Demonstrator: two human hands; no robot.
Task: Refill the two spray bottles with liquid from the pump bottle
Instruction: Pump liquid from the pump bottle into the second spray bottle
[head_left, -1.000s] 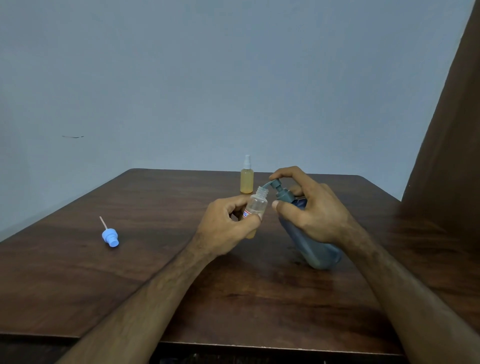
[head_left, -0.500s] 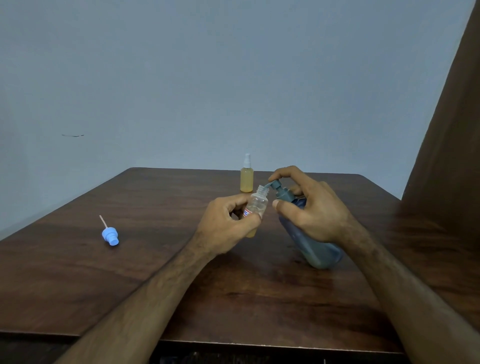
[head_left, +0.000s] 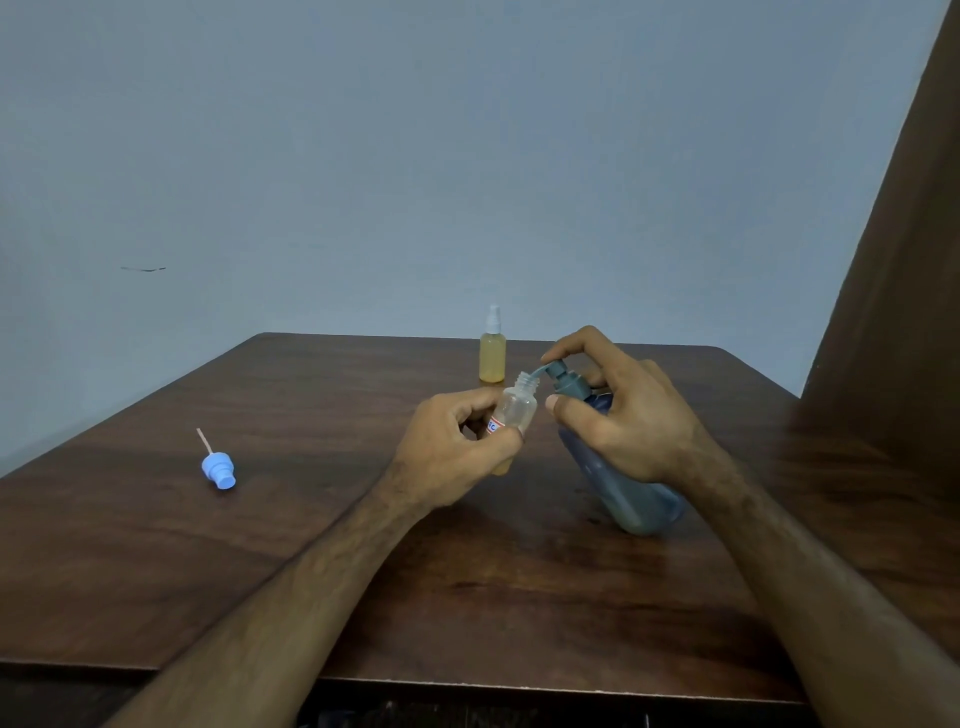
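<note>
Barely any change over the last second: left hand (head_left: 457, 457) still wrapped round the open spray bottle (head_left: 511, 421), right hand (head_left: 628, 415) still clasping the tilted pump bottle (head_left: 623, 488), forefinger hooked over the pump head (head_left: 563, 376), thumb against the collar. Nozzle tip poised at the open neck, as before. Only a shallow amber layer visible low in the held bottle, so filling judged barely begun. Second spray bottle (head_left: 492, 353) capped and full-looking, upright toward the far edge of the table (head_left: 208, 571). Blue sprayer cap (head_left: 218, 470) lying well apart, left.
</note>
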